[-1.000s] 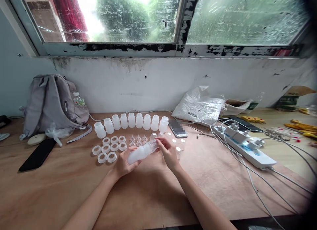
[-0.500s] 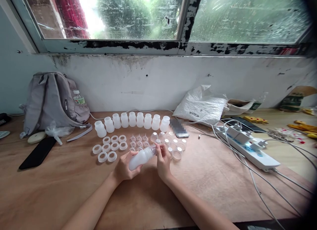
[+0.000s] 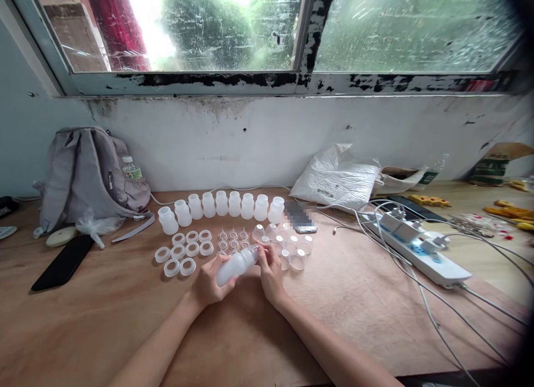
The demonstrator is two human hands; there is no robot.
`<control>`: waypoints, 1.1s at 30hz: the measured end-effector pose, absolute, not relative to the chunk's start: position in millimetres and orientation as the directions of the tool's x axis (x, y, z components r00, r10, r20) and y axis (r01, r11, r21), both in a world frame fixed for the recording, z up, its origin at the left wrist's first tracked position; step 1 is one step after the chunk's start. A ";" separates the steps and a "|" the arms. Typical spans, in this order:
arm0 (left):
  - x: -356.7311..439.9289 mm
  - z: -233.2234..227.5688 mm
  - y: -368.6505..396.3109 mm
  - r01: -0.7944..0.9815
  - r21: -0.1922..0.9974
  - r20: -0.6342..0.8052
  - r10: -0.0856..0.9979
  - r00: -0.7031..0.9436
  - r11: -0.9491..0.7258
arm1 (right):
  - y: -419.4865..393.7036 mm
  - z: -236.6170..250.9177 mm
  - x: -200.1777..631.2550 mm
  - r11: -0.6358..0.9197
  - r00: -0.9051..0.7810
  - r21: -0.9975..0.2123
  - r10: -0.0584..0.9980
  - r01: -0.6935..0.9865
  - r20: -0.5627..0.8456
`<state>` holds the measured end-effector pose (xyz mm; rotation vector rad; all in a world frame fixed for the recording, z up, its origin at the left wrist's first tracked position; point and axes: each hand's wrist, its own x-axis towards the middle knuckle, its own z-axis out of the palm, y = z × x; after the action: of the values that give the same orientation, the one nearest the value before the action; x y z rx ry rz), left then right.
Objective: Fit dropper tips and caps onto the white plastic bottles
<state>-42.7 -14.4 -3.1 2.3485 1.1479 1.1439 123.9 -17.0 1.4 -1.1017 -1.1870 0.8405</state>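
My left hand [image 3: 211,280] is wrapped round the frosted white body of a small baby bottle [image 3: 231,269], tilted with its top up to the right. My right hand [image 3: 271,270] is closed at the bottle's clear top end, its fingertips pinching there; the exact part between them is hard to make out. Just beyond the hands lie several clear nipples [image 3: 232,234], partly hidden by the bottle. Several white collar rings [image 3: 192,249] lie to the left. Clear dome caps [image 3: 297,260] stand to the right. Behind them, open frosted bottles [image 3: 221,203] form a curved row.
A grey backpack [image 3: 85,170] leans at the left wall, a black phone-like slab [image 3: 62,263] before it. At the right are a partly blurred phone [image 3: 301,217], a silvery packing bag [image 3: 337,178] and a power strip [image 3: 438,267] with loose cables.
The view has shifted slightly. Both hands keep hold of the bottle, and the right fingers have moved a little at its top end.
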 end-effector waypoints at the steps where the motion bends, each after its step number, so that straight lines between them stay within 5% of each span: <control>1: -43.6 -1.7 -12.8 0.530 0.580 0.509 0.783 0.357 -0.619 | -17.1 1.8 122.6 0.275 0.167 -0.961 0.947 0.023 0.275; 8: -50.3 10.0 -4.3 0.461 0.713 0.318 0.829 0.461 -0.529 | -10.4 0.7 120.7 0.345 0.065 -0.938 0.936 0.031 0.346; 12: -49.4 8.2 -2.7 0.415 0.734 0.325 0.814 0.481 -0.538 | -5.3 -1.5 125.1 0.372 0.075 -0.928 0.925 0.015 0.372; 16: -68.4 1.1 17.6 0.422 0.774 0.491 0.868 0.072 -0.473 | -3.2 -0.9 128.3 0.378 0.114 -0.925 0.919 0.016 0.378; 18: -93.7 -1.1 34.7 0.405 0.810 0.535 0.817 -0.216 -0.424 | -3.5 -0.1 129.3 0.368 0.123 -0.929 0.921 0.047 0.371; 21: -143.3 -5.6 58.2 0.441 0.827 0.533 0.735 -0.419 -0.349 | -4.3 0.3 129.6 0.341 0.128 -0.936 0.928 0.088 0.350; 33: -204.2 -41.1 79.0 0.517 0.852 0.410 0.717 -0.564 -0.080 | 2.3 -6.6 132.2 0.246 0.143 -0.963 0.955 0.110 0.260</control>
<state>-204.2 79.0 -41.1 1.3659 2.0031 1.7110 132.2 2.3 -6.6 -1.1522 -1.2686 0.8620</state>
